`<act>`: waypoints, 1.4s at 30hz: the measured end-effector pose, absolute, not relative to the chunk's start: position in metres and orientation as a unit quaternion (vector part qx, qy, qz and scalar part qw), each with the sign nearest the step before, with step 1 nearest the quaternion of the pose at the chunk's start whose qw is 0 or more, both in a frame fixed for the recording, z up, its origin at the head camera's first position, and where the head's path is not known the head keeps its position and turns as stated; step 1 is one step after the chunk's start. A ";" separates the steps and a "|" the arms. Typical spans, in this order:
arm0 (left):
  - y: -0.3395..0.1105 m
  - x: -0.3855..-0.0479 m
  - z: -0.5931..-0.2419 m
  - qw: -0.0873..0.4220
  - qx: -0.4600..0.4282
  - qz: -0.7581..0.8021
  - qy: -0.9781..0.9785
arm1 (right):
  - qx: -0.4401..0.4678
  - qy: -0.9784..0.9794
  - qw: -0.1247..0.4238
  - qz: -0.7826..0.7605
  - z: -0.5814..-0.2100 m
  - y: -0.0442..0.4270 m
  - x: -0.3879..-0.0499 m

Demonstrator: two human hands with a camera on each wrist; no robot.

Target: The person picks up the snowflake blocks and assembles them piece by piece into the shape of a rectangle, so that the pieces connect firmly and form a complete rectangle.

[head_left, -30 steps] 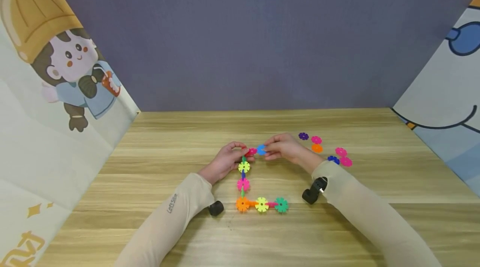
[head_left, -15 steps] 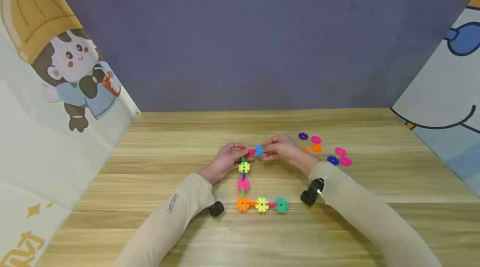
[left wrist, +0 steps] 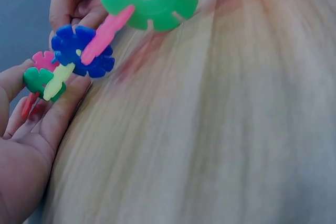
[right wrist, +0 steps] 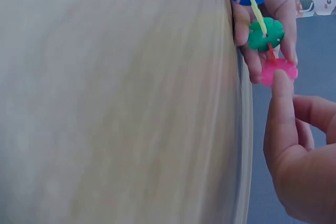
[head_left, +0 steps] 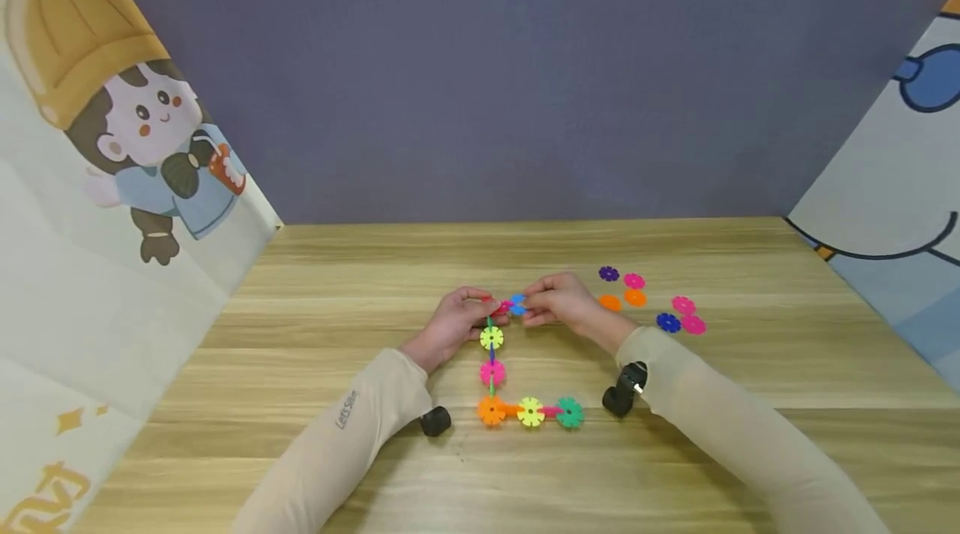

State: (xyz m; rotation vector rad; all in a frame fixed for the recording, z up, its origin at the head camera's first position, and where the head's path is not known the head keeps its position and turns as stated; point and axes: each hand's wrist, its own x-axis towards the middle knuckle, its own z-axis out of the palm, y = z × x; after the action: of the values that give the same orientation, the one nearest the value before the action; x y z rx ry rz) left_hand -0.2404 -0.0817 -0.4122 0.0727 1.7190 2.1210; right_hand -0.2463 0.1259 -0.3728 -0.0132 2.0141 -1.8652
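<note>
In the head view, a person's left hand pinches the red disc at the far corner of a chain of notched plastic discs over the wooden table. The right hand pinches a light blue disc, and a small pink disc sits between it and the red. From the corner, the chain runs toward the person through 5 discs, green, yellow, dark blue, pink and green, to an orange corner disc. There it turns right, through orange, yellow and pink, to a green end disc. Farther right, 7 loose discs lie on the table: 3 pink, 2 orange, 1 purple and 1 dark blue.

In the left wrist view, the left hand's fingers close around the red disc; the right hand, at the top, has bent fingers partly behind the chain.

In the right wrist view, a right fingertip overlaps the small pink disc, and the left hand's fingers reach along both sides of the chain's end. The light blue disc cannot be made out there.
</note>
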 end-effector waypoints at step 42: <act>-0.086 -0.236 -0.406 0.263 0.067 0.746 0.609 | -0.033 0.740 0.188 -0.646 -0.347 0.205 -0.246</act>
State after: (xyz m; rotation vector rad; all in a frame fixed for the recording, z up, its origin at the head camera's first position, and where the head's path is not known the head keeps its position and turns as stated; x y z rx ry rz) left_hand -0.2363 -0.0864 -0.4059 0.1817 1.6460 2.0171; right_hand -0.2459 0.2050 -0.3474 -0.0937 2.0808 -1.8162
